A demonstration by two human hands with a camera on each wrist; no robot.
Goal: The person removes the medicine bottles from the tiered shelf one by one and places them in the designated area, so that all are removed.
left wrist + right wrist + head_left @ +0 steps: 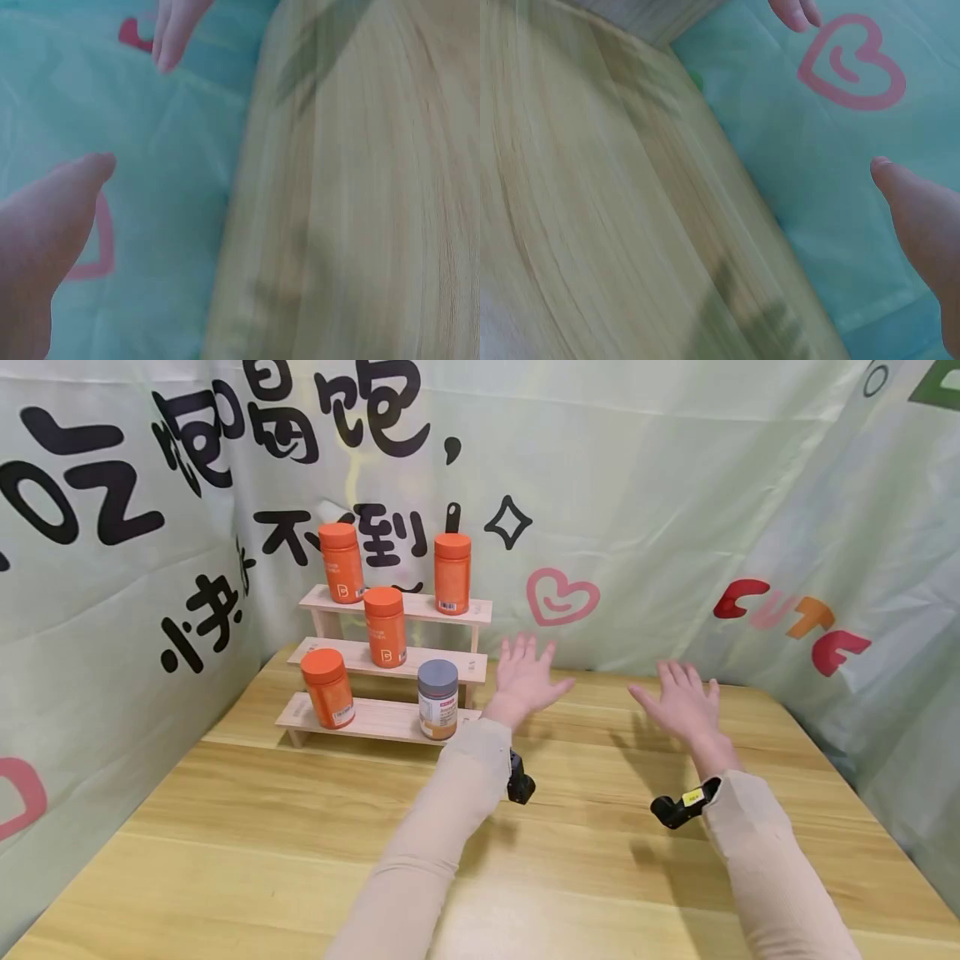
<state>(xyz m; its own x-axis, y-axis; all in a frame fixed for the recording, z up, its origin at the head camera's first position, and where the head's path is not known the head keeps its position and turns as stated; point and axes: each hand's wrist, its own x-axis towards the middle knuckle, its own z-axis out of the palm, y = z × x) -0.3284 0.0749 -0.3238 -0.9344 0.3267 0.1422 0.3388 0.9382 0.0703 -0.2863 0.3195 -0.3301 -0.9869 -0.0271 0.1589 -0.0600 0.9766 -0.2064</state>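
Observation:
Both hands hover over the back half of the table with fingers spread and nothing in them. My left hand (522,681) is just right of a three-step wooden rack (386,720); its thumb (75,187) shows in the left wrist view. Farther right is my right hand (684,706), its thumb (911,202) seen in the right wrist view. On the top step stand two orange jars, one at left (342,564) and one at right (452,575). An orange jar (385,628) stands on the middle step. The bottom step bears a slightly tilted orange jar (327,689) and a grey-lidded jar (438,702).
The wood-grain table (247,827) runs back to a pale green cloth (637,485) with printed lettering and a pink heart. Cloth also hangs along the left and right sides. A small black wrist camera (520,778) sits below the left hand, another (678,808) below the right.

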